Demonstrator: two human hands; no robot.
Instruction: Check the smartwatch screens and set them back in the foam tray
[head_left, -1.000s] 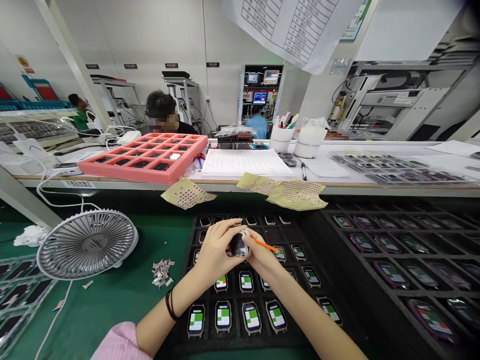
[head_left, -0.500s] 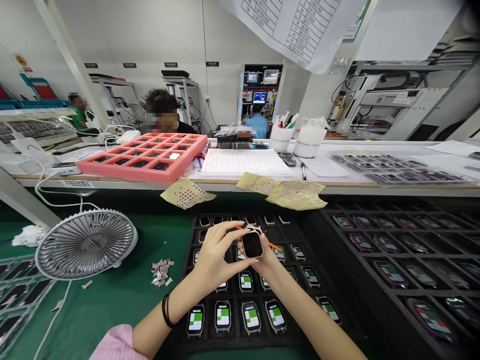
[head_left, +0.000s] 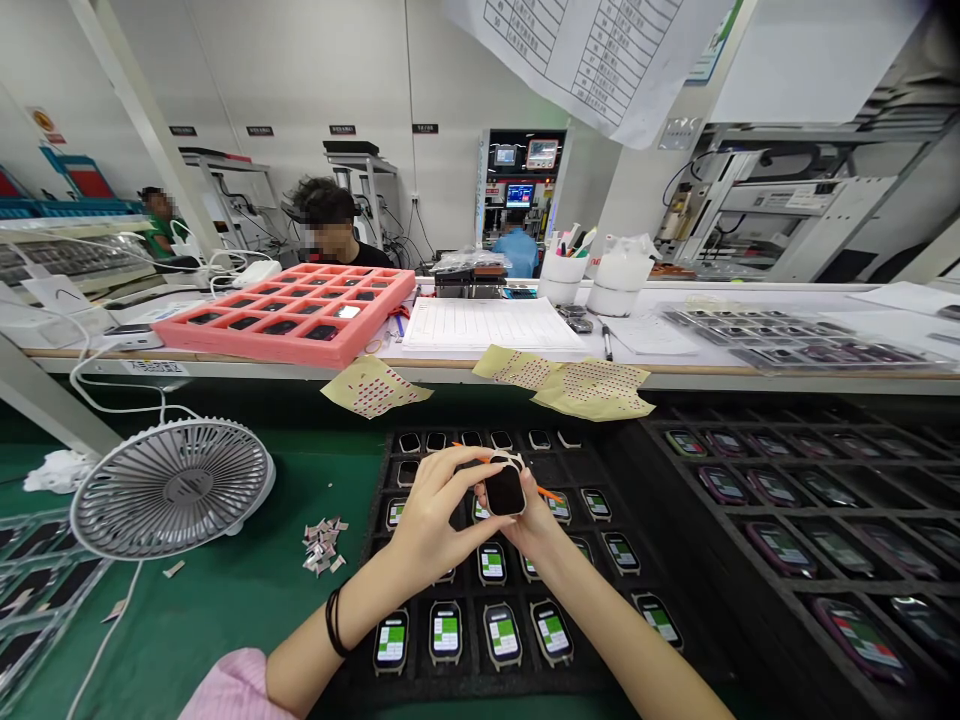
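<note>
Smartwatch (head_left: 505, 490) dark-screened above black foam tray (head_left: 480, 689) | left hand (head_left: 433, 503) pinches its edges | right hand (head_left: 534, 518) grips it, seemingly an orange stick (head_left: 552, 495) too | front-row watches (head_left: 447, 632) lit, this one not yet

Is a rounded-square watch (head_left: 505, 490) with a pale frame and a dark screen; tilts toward the viewer, held between left hand (head_left: 426, 510) and right hand (head_left: 536, 522). Also includes a thin orange stick (head_left: 551, 495), slanting behind the watch, down to the right.
</note>
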